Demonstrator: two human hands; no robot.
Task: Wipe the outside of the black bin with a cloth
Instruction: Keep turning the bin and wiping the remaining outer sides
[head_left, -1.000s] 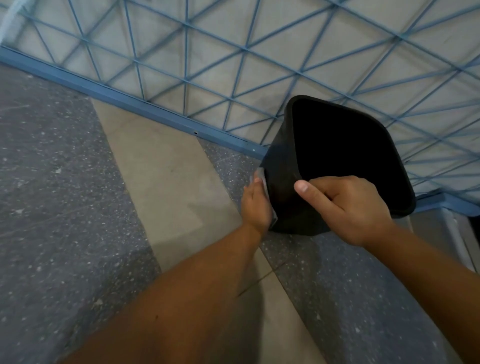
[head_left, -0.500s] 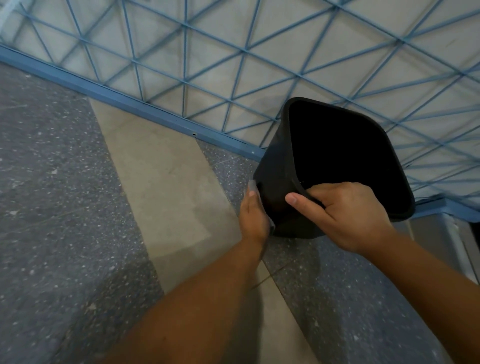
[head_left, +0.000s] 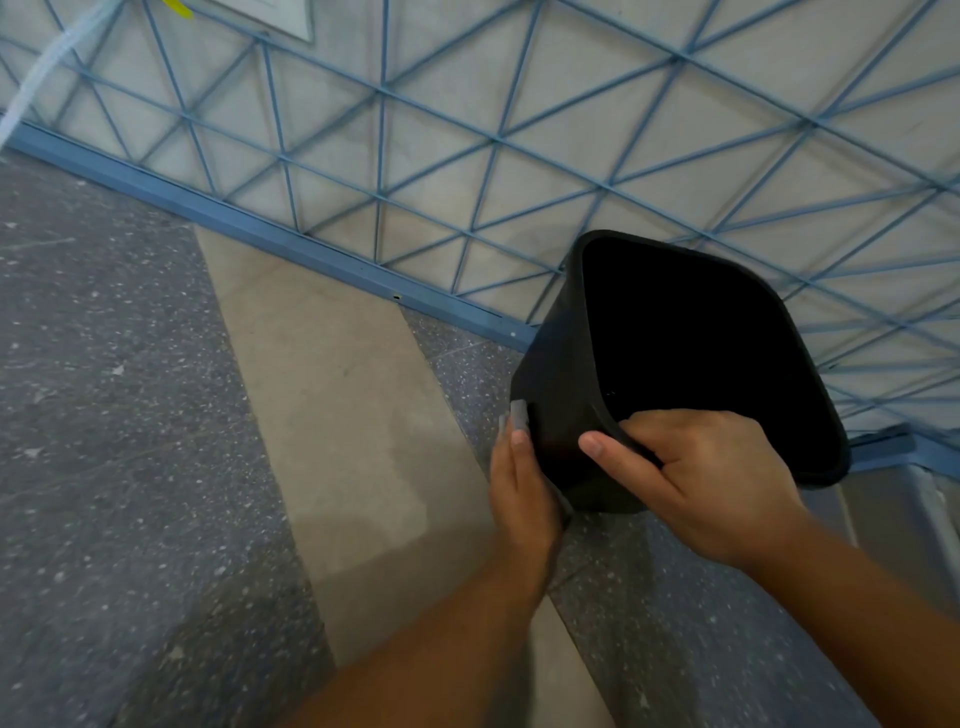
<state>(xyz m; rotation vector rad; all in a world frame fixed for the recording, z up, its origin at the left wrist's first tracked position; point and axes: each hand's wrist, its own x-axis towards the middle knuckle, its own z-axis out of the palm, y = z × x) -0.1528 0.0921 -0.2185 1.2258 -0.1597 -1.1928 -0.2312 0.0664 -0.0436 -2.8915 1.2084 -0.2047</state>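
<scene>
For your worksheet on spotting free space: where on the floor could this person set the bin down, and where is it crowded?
Free: the pale floor strip left of the left hand, and the speckled grey floor beyond it, bordered by the blue baseboard. Crowded: around the black bin, where the right hand grips the rim and the cloth presses its side.
</scene>
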